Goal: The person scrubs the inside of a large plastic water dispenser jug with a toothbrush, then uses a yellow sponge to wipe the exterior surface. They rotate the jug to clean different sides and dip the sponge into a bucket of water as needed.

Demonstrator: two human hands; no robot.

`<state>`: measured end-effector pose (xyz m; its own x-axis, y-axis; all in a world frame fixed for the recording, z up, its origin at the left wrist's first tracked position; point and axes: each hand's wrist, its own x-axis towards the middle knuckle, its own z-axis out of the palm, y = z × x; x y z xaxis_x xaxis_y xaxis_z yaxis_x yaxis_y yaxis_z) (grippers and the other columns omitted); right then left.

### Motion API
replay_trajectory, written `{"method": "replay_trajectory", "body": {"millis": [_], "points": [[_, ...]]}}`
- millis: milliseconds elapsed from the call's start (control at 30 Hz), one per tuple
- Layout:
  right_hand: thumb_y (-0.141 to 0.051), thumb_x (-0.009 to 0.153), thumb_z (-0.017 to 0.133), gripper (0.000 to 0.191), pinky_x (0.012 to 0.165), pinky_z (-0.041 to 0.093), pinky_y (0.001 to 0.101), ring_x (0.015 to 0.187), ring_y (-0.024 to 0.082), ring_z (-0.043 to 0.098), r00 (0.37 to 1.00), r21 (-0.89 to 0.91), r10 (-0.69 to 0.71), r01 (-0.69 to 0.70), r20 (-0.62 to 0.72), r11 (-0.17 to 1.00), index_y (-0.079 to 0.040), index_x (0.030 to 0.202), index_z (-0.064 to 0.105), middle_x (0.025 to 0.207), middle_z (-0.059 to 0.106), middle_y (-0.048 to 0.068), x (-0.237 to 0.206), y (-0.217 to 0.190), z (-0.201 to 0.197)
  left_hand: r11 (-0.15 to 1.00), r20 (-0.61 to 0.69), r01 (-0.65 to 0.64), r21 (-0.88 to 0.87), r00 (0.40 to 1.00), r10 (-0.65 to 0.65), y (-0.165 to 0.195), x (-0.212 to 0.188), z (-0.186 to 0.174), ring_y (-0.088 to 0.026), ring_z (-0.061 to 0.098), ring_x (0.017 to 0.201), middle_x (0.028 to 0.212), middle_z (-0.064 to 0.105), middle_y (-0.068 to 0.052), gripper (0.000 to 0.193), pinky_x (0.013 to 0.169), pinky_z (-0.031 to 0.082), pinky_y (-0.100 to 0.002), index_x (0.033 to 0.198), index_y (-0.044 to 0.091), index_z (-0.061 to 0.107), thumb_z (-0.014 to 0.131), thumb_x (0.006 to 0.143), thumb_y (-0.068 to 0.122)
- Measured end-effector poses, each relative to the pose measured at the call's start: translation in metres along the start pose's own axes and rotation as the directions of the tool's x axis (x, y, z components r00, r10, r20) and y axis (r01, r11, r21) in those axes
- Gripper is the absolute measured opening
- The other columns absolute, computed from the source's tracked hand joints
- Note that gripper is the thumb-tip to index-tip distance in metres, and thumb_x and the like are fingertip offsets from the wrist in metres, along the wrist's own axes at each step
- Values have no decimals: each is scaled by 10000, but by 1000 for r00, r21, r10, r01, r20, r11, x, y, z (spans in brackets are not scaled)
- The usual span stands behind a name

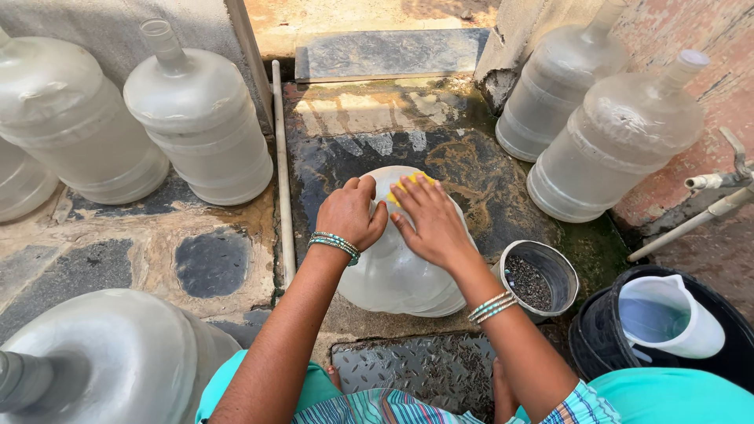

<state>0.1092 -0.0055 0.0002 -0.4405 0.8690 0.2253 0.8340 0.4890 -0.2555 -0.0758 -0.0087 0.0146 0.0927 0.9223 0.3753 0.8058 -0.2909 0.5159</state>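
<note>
The large translucent plastic jug [397,267] lies on its side on the wet, stained stone floor [471,169] right in front of the person, whose left hand [351,213] rests flat on its rounded base with no closed grip, steadying it, while the right hand [428,220] presses a yellow sponge [410,182] against that base with fingers spread. Scrubbing well likely calls for firm, overlapping strokes and a braced jug, since smooth, curved plastic tends to roll. A small dark bucket of gritty grains [536,279] stands just beside it.
</note>
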Motion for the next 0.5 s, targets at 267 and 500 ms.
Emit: {"method": "replay_trajectory", "body": {"millis": [267, 500], "points": [[-640, 997, 318, 844, 1207, -4, 574, 1559, 292, 58, 962, -224, -227, 190, -154, 956, -74, 1607, 175, 1685, 104, 135, -119, -82, 94, 997, 12, 58, 52, 998, -59, -21, 3, -7, -408, 675, 810, 916, 684, -206, 282, 758, 537, -503, 922, 45, 623, 654, 828, 310], [-761, 939, 178, 928, 1256, -75, 590, 1604, 282, 22, 921, 383, 283, -168, -267, 908, -151, 1635, 108, 1731, 62, 142, -94, 29, 94, 990, 50, 113, 87, 992, -117, -26, -2, -14, -401, 673, 818, 950, 687, -178, 303, 764, 536, -493, 930, 54, 631, 678, 814, 330]]}}
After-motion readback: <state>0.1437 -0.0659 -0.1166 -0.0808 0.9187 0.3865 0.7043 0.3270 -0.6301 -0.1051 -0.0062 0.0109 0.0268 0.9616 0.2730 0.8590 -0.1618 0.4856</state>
